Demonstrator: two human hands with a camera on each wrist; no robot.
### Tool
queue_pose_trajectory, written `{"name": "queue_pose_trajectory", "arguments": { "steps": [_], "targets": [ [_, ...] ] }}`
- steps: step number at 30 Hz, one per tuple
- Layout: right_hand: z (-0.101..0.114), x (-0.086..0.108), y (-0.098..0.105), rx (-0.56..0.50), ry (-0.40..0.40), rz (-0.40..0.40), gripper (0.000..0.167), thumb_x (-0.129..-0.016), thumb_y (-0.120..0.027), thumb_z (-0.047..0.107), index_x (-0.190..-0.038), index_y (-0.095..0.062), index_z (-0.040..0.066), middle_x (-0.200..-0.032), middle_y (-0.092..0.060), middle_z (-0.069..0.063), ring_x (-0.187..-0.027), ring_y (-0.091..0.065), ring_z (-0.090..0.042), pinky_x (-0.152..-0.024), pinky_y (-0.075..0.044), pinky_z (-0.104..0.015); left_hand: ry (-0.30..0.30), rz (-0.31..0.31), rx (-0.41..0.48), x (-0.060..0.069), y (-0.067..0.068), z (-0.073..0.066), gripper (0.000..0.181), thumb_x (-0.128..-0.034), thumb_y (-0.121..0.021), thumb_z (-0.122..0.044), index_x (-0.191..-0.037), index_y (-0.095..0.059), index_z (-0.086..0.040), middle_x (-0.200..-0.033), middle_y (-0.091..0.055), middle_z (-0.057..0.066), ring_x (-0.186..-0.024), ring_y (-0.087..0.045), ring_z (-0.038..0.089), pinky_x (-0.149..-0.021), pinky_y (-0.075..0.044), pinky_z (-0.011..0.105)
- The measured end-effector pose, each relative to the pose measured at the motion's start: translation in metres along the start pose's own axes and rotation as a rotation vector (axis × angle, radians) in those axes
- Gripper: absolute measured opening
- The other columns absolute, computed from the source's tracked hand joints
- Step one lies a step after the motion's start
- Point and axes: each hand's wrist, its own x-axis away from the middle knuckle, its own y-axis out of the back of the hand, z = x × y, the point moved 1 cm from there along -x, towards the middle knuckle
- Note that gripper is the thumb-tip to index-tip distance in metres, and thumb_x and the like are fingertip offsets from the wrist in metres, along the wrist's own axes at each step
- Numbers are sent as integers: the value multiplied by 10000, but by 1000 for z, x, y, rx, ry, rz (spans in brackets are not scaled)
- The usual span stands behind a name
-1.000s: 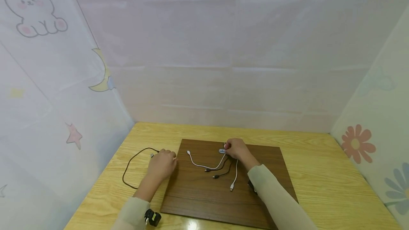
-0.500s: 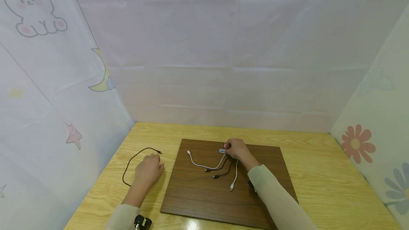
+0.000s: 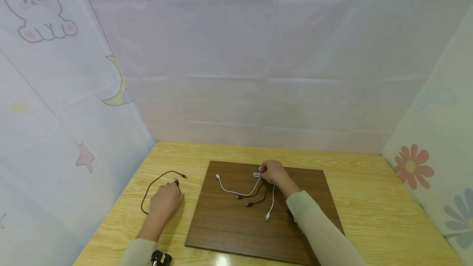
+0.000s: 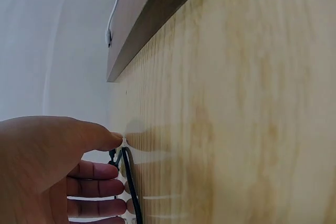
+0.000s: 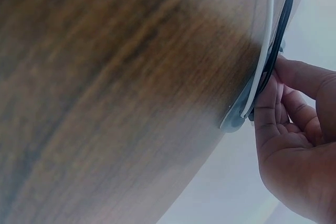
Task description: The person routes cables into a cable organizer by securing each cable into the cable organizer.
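On the yellow wood table, my left hand (image 3: 165, 201) rests beside a black USB cable (image 3: 148, 189) that lies in a loop. Its USB plug (image 3: 176, 181) sticks out past the fingertips. In the left wrist view, the black cable (image 4: 131, 182) runs by the thumb tip and the loosely extended fingers. My right hand (image 3: 272, 171) is at the far part of the brown board (image 3: 229, 225). In the right wrist view, its thumb and fingers pinch cables (image 5: 278, 38) at a grey cable clip (image 5: 233, 116); the fingers partly hide the clip.
White cable ends (image 3: 236, 192) (image 3: 268, 216) and black cable ends (image 3: 255, 203) spread over the board from the clip. The board stands raised above the table, its left edge right of my left hand. Printed sheets wall the table's back and sides.
My left hand has drawn left and toward me, away from the board's edge, and the USB plug shows past its fingers again. The right hand has stayed in place.
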Motion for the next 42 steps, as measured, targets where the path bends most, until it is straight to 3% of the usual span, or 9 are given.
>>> {"name": "queue_pose_trajectory", "arguments": {
  "steps": [13, 21, 31, 42],
  "targets": [
    [2, 2, 0, 4, 18, -7, 81, -891, -761, 89, -872, -682, 84, -905, -671, -61, -798, -580, -209, -745, -517, -373, 2, 21, 6, -4, -5, 5, 430, -981, -665, -285, -1106, -631, 125, -981, -637, 211, -944, -619, 379, -727, -573, 507],
    [1, 0, -1, 14, 21, -11, 84, -891, -761, 90, -876, -678, 83, -895, -665, -54, -802, -577, -211, -755, -517, -380, 15, 32, 51, -9, -8, 7, 333, -995, -624, -232, -974, -631, 100, -881, -605, 172, -835, -608, 336, -691, -553, 485],
    [2, -1, -1, 23, 26, -9, 83, -896, -754, 90, -870, -675, 85, -895, -659, -56, -800, -575, -211, -752, -519, -378, 63, 131, 130, -9, -3, 3, 276, -1013, -535, -135, -850, -648, 59, -783, -586, 145, -638, -564, 257, -536, -460, 372],
    [4, -1, -3, 35, 20, -14, 82, -897, -755, 89, -871, -677, 83, -880, -658, -49, -787, -568, -201, -738, -514, -368, 82, 173, 102, -10, -3, -2, 307, -1008, -521, -106, -730, -618, -22, -665, -556, 91, -576, -512, 207, -495, -426, 330]
  ]
}}
